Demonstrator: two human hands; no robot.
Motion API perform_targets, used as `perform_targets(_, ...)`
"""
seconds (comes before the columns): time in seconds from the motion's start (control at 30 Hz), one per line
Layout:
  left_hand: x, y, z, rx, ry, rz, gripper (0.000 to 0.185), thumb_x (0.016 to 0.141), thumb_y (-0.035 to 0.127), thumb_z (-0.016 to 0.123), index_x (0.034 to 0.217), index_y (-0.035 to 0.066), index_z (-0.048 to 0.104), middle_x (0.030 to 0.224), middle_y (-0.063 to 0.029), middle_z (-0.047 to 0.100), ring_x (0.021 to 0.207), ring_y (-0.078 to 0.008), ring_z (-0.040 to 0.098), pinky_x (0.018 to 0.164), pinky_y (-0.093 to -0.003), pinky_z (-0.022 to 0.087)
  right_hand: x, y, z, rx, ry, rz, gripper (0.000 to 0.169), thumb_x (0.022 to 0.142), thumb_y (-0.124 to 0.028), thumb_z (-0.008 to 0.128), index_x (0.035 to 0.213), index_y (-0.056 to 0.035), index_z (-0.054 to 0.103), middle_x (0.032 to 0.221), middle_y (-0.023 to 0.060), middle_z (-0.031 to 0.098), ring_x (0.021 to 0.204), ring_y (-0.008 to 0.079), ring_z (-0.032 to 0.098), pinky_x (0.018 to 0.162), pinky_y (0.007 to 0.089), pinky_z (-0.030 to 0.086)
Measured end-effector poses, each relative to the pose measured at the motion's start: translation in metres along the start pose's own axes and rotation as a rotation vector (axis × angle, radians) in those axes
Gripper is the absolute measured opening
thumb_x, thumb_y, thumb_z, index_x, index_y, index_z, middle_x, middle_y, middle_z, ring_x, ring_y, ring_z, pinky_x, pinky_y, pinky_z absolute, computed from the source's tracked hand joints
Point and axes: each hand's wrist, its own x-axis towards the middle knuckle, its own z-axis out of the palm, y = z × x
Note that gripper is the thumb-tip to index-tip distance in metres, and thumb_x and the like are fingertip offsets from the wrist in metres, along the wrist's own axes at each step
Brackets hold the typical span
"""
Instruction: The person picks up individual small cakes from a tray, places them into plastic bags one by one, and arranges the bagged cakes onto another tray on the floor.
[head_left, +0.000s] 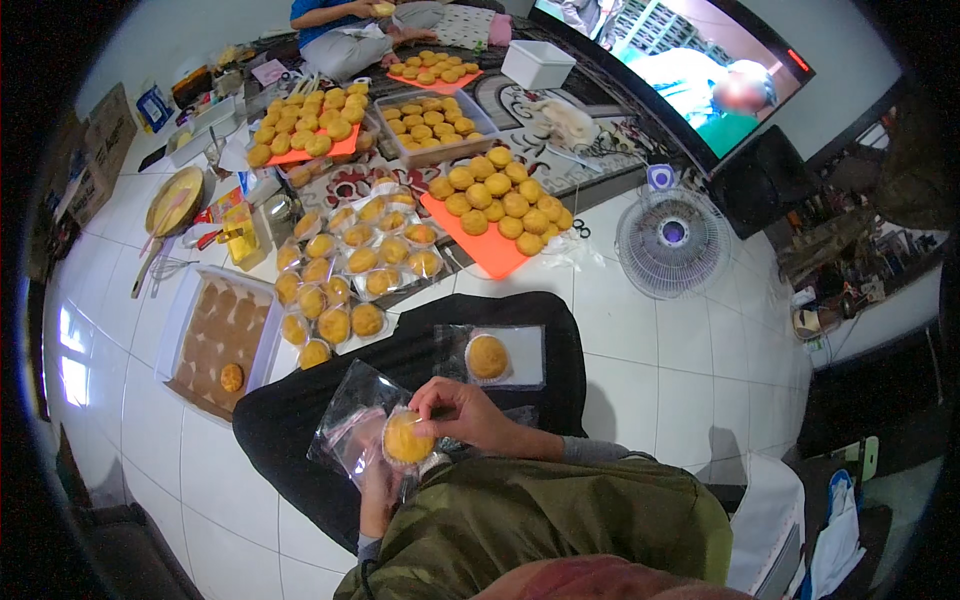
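Observation:
My right hand (469, 412) grips a round yellow bun in a paper cup (407, 437) by its edge with thumb and fingers. My left hand (375, 465) is under and beside it, holding a clear plastic bag (358, 420); the bag partly hides its fingers. On my lap, on black cloth, lies another bun in a paper cup (487, 357), on a clear plastic wrapper with a white piece (529, 358). Ahead to the left, many wrapped buns (334, 324) lie in a group. An orange sheet (495, 255) beyond my knees bears unwrapped buns (496, 185).
At the left stand a plastic box (174, 352) holding one bun, a whisk (166, 268) and a pan (176, 202). A fan (673, 232) and black scissors (581, 228) are at the right. Another person (337, 45) sits at the back, near a lidless bun container (435, 154).

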Motion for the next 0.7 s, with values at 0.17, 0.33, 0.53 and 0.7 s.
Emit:
perform_targets(0.17,-0.001,0.017,-0.018,-0.343,-0.231,0.115,0.093,0.086,0.075,0.028,0.14,-0.001,0.032,0.129,-0.0211,0.053,0.105,-0.0341,0.062,0.084,-0.0405,0.053,0.001,-0.006,-0.008,-0.3,0.109,-0.178,0.015,0.08,-0.003,0.072,0.085,-0.0031,0.058,0.105,0.0047,0.054,0.097,0.0101,0.056,0.081,0.0239,0.052)
perform_targets(0.33,-0.003,0.006,-0.016,0.067,-0.144,0.166,0.071,0.087,0.04,0.066,0.136,-0.003,0.039,0.119,-0.0136,0.06,0.095,-0.0227,0.065,0.082,-0.0334,0.053,0.002,-0.006,-0.001,-0.446,0.137,-0.241,0.015,0.08,-0.003,0.072,0.085,-0.0019,0.058,0.105,0.0051,0.054,0.091,0.0105,0.059,0.079,0.0231,0.053)
perform_targets(0.53,0.003,0.001,-0.01,0.122,-0.085,0.121,0.05,0.087,0.029,0.068,0.123,-0.002,0.053,0.107,-0.0064,0.064,0.092,-0.0127,0.063,0.079,-0.0259,0.052,-0.001,0.0,0.004,-0.337,0.113,-0.186,0.018,0.079,-0.004,0.073,0.085,-0.0016,0.057,0.105,0.0053,0.053,0.088,0.0112,0.059,0.079,0.0247,0.053)
perform_targets(0.7,0.007,-0.008,-0.012,0.112,-0.038,0.16,0.038,0.088,0.019,0.068,0.115,-0.005,0.057,0.099,-0.0072,0.067,0.082,-0.0122,0.065,0.073,-0.0241,0.052,-0.001,0.002,0.0,-0.357,0.119,-0.059,0.016,0.081,-0.004,0.071,0.085,-0.0011,0.056,0.104,0.0055,0.054,0.09,0.0095,0.058,0.078,0.0232,0.052)
